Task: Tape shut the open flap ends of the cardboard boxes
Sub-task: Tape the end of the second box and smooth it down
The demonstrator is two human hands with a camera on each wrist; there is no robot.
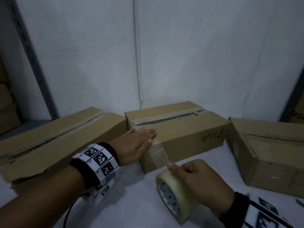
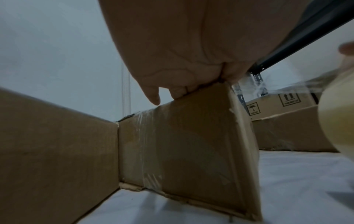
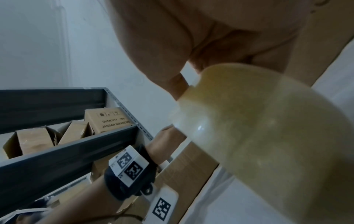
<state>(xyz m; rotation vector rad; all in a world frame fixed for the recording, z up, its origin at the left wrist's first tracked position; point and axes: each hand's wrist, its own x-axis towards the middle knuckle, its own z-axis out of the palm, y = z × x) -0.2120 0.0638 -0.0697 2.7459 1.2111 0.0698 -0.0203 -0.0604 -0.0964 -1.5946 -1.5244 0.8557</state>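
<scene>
Three brown cardboard boxes lie on the white table. My left hand (image 1: pixel 139 140) lies flat with straight fingers on the near top corner of the middle box (image 1: pixel 189 137), pressing a strip of clear tape (image 1: pixel 158 153) onto it. That strip runs down over the box's near end to the tape roll (image 1: pixel 174 195), which my right hand (image 1: pixel 194 176) grips just above the table, thumb on the tape. From the left wrist, the left hand (image 2: pixel 184 50) rests on the box's top edge (image 2: pixel 191 136). The right wrist view shows the roll (image 3: pixel 268 144) close up under my right hand (image 3: pixel 210 37).
A long box (image 1: pixel 54 142) with a rough open top seam lies to the left, touching the middle box. Another box (image 1: pixel 269 155) sits to the right. Metal shelving (image 3: pixel 67 151) with more boxes stands to the left. A white wall is behind.
</scene>
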